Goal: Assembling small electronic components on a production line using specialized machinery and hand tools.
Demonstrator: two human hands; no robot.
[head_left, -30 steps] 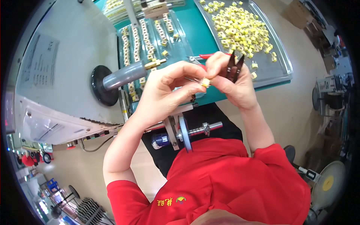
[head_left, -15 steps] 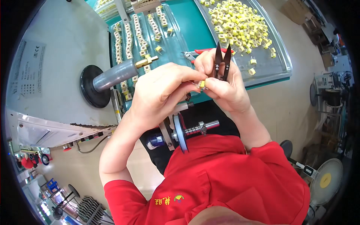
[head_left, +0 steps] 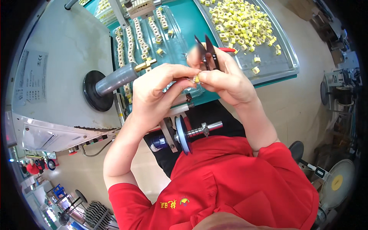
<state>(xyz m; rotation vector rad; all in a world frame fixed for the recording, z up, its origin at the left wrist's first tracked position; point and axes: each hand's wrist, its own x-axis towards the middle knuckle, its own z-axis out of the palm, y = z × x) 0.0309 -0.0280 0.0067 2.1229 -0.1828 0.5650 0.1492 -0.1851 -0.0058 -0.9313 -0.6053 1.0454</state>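
Between the fingertips of both hands is a small yellow coil component point(head_left: 196, 79) with thin metal leads. My left hand point(head_left: 155, 88) is closed in a pinch on its left side. My right hand point(head_left: 232, 86) has its thumb against the other side. That same hand also holds dark thread snips point(head_left: 211, 53), their blades apart and pointing away from me. Fingers cover part of the component and the snips' lower part.
Rows of coils lie in a clear ribbed tray point(head_left: 178, 42); a grey tray point(head_left: 283, 63) holds a heap of them. A red-handled tool point(head_left: 228, 50) lies behind my right hand. A machine point(head_left: 57, 76) with a brass-tipped shaft stands left, a spool wheel point(head_left: 183, 135) below my hands.
Both hands have shifted slightly left with the coil component between them. The snips have moved left and up, tilting further left. The component stays pinched.
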